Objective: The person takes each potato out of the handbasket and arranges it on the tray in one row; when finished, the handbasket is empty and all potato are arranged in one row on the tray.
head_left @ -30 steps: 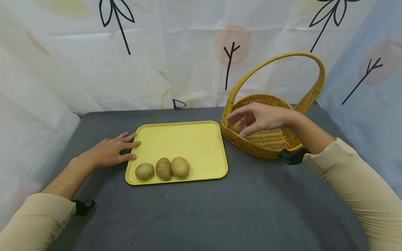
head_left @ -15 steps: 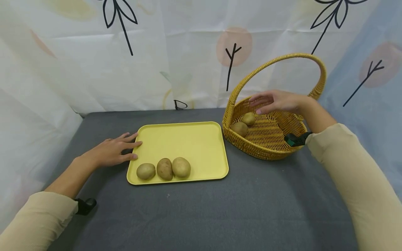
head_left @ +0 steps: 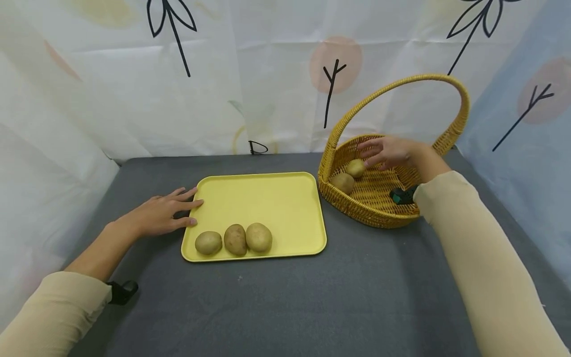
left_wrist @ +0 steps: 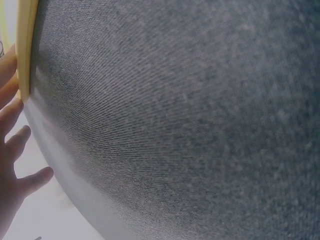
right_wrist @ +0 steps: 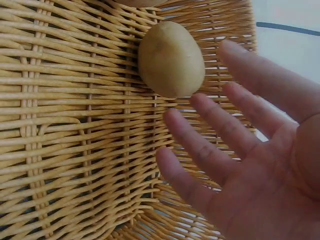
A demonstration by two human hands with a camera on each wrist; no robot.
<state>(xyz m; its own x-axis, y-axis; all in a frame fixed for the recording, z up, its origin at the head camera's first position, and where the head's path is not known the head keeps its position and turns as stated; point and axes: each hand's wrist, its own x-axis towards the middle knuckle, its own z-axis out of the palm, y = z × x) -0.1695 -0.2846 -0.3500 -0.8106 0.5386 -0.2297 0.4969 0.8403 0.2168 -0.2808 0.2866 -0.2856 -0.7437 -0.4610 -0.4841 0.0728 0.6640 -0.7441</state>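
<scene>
Yellow tray [head_left: 254, 198], three potatoes [head_left: 235, 239] at seven o'clock, left hand [head_left: 162, 213] splayed against its nine-o'clock edge, gripping nothing, presumably steadying; wicker basket [head_left: 362, 214] at three o'clock, likely corralling two potatoes [head_left: 356, 168], right hand [head_left: 390, 151] alongside, loosely spread, holding nothing.

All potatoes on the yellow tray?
No, three potatoes lie on the tray, but two others lie in the wicker basket.

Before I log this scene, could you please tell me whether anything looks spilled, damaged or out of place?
Nothing stands out: three potatoes sit on the yellow tray, two lie in the wicker basket, none visibly damaged.
</scene>
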